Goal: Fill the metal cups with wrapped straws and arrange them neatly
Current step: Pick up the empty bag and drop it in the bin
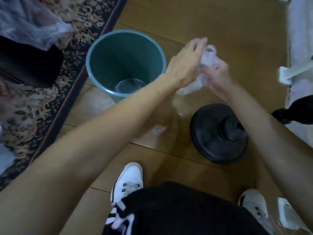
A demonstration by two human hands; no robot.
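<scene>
Both my hands hold a crumpled clear plastic bag [205, 65] above the wooden floor, just right of a teal bin [101, 48]. My left hand [186, 60] grips the bag from the left and above. My right hand [218, 75] grips it from the right and below. The hands are blurred by motion. No metal cups or wrapped straws show in this view. A clear plastic cup [129, 86] lies inside the bin at its bottom.
A round black base with a central hub [218, 133] stands on the floor under my right forearm. A patterned rug [42, 102] lies on the left with a black object [28, 63] and a plastic sheet [30, 21]. White furniture [299, 48] lines the right edge. My white shoes [127, 182] are below.
</scene>
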